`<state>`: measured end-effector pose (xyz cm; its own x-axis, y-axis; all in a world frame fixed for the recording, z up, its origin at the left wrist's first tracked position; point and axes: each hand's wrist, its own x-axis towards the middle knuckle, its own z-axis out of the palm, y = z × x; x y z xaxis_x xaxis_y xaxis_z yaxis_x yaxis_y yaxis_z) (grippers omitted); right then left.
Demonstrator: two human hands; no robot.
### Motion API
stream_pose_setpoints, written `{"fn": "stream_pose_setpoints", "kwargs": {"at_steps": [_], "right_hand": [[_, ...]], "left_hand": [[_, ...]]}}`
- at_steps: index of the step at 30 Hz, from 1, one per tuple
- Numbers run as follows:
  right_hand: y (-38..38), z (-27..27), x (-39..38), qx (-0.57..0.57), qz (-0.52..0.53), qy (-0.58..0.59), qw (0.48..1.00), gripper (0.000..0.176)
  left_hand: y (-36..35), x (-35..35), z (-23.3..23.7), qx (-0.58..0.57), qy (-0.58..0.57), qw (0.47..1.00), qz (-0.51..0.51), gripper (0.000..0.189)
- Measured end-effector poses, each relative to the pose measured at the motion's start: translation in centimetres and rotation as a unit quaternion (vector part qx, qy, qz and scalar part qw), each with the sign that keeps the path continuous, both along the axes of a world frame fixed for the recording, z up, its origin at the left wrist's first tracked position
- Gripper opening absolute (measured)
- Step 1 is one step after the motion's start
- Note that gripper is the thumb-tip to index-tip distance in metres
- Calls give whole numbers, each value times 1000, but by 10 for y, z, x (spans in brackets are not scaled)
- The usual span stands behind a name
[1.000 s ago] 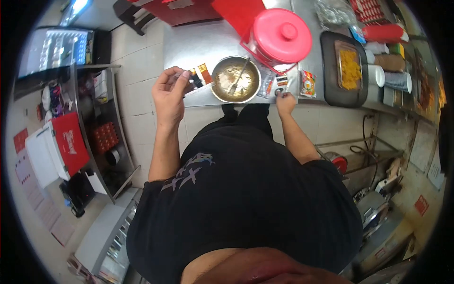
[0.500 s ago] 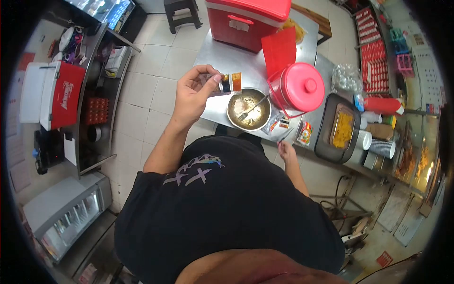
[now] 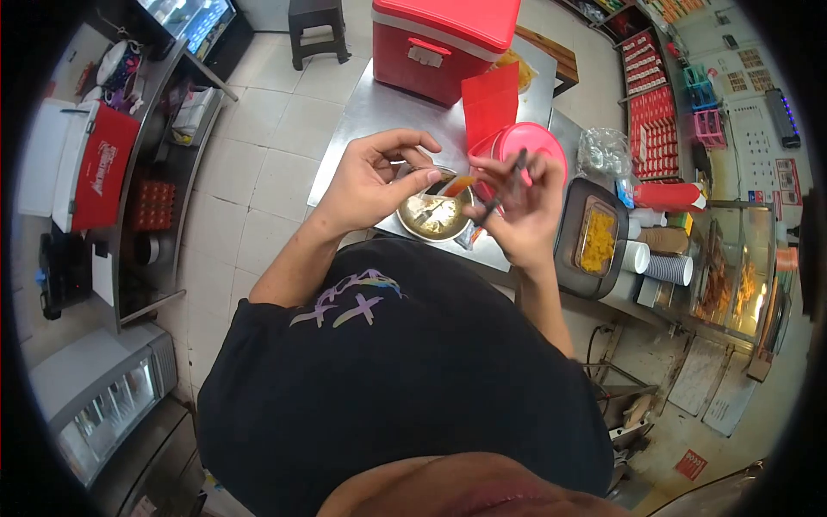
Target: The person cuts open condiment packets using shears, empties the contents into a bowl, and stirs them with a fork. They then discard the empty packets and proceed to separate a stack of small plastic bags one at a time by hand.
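Note:
My left hand pinches a small seasoning sachet with a dark and an orange part, held above the bowl. My right hand, smeared by motion, is closed round what look like dark scissors, close to the sachet's orange end. Below both hands, a metal bowl holds a pale mixture and a fork. A small packet lies beside the bowl, partly covered by my right hand.
A red cooler box stands at the table's far end. Near it are a red folder-like sheet and a pink-lidded bucket. On the right sit a black tray with a container of yellow food and stacked cups.
My right hand has risen from the table edge to the sachet, bringing the scissors up. My left hand has shifted slightly right and lower with the sachet. The view has turned a little.

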<state>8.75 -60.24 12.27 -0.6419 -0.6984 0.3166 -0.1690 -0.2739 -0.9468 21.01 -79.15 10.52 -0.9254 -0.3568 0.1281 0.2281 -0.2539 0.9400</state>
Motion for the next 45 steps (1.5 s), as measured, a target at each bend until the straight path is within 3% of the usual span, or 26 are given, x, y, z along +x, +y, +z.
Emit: {"fn": "stream_pose_setpoints", "kwargs": {"at_steps": [2,8,12,14,15,18,24,45], "right_hand": [[-19,17,-2,-6,55,-92,994,62],[-50,49,12,-21,53,-48,997,59],[-60,60,22,-26,58,-68,996,55],[-50,61,-2,57,100,109,987,52],[-43,82,-4,171,92,156,968,52],[-35,122,-15,326,198,291,878,60],[-43,124,-3,358,215,416,808,65],[4,115,-8,363,190,295,863,56]], "left_hand": [[-2,4,9,-36,18,999,-24,35],[-3,18,20,41,122,991,33,42],[-4,41,11,100,83,991,24,31],[-7,51,9,49,68,992,89,25],[-9,57,10,50,55,991,111,27],[-12,70,14,44,42,987,151,28],[-5,75,18,8,35,990,139,27],[12,48,25,5,22,999,46,30]]}}
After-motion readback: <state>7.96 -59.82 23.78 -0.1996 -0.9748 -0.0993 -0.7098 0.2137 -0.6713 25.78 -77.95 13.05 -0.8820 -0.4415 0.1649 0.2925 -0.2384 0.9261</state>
